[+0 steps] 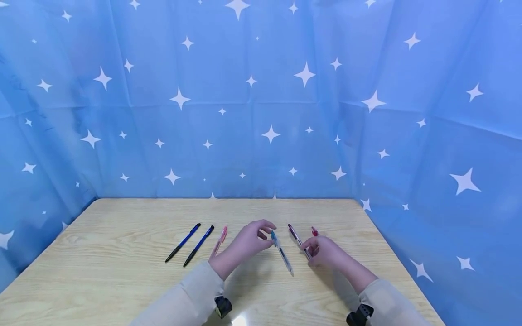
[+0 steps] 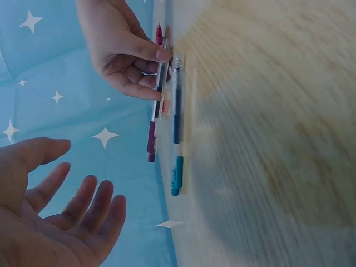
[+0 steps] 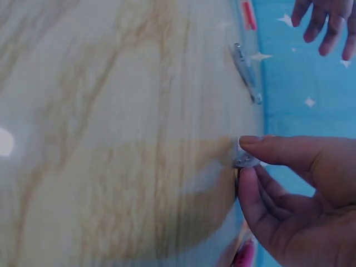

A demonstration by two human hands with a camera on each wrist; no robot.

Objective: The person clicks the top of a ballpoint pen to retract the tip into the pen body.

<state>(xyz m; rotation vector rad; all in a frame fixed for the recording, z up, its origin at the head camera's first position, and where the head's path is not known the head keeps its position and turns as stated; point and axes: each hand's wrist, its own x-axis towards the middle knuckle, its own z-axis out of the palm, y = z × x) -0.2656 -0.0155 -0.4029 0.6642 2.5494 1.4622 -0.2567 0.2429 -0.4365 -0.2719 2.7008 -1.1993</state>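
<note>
My right hand (image 1: pixel 328 253) pinches the lower part of a clear pen with a dark purple top (image 1: pixel 294 232) between thumb and fingers. The pen's clear tip end (image 3: pixel 245 161) shows at the fingertips in the right wrist view. Lying on the table to its left is a clear pen with a teal top (image 1: pixel 282 253). My left hand (image 1: pixel 248 237) hovers beside that teal pen's top, its fingers loosely spread and holding nothing in the left wrist view. Beyond the right hand, a red-topped pen (image 1: pixel 314 231) is mostly hidden by that hand.
Left of the left hand, a pink pen (image 1: pixel 223 236) lies partly hidden behind the wrist. Two blue-and-black pens (image 1: pixel 183 242) lie slanted further left on the wooden table (image 1: pixel 122 280). A blue star-patterned curtain (image 1: pixel 228 167) hangs behind the table and along its sides.
</note>
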